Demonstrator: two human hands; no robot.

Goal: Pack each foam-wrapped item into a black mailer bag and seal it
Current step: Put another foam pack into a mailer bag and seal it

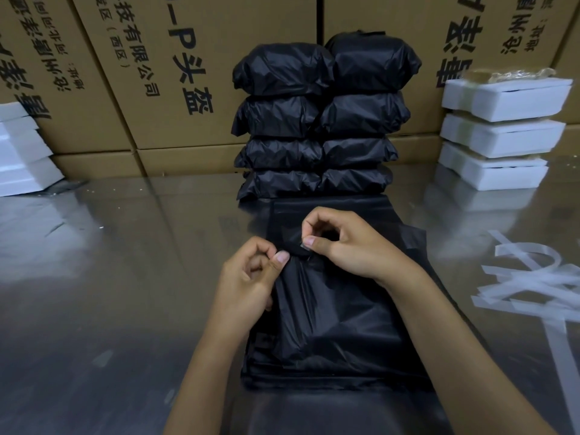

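A black mailer bag (332,321) lies on the shiny table right in front of me, bulging as if filled; what is inside is hidden. My left hand (251,277) pinches the bag's edge near its open end between thumb and fingers. My right hand (348,243) pinches a small clear strip at the bag's flap, just right of the left thumb. Further back, the flat black flap (329,211) stretches toward two stacks of sealed black bags (320,120). Foam-wrapped items (499,133) are stacked at the right.
Peeled clear liner strips (530,287) lie scattered on the table at the right. More white foam pieces (22,152) sit at the far left. Brown cardboard boxes (175,73) with printed text form a wall behind the reflective table (110,293).
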